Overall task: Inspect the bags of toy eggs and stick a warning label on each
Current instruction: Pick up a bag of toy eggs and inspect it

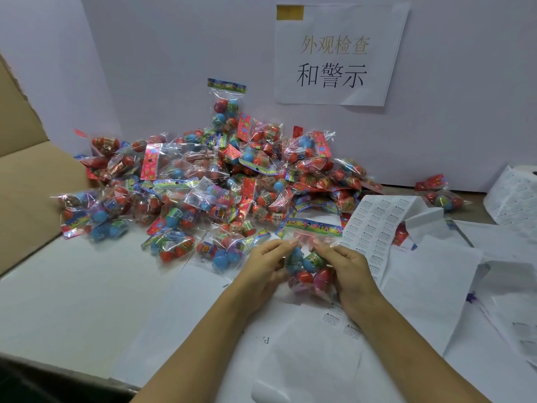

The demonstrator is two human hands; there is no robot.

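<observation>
Both hands, left hand (266, 264) and right hand (345, 269), grip a clear bag (308, 266); blue, green, red, seemingly pink eggs inside.

Packing or quality-inspection workstation in a small factory or warehouse. Indicated by: printed paper sign (338, 55) with Chinese characters taped to the plain white partition wall (174, 48); bulk heap of identical clear bags of toy eggs (203, 175) piled against that wall; sheets of small printed warning labels (374, 225) spread over the white worktop (72, 292); label roll (514, 196) at the right edge; open cardboard carton (26, 170) standing at the left.
</observation>
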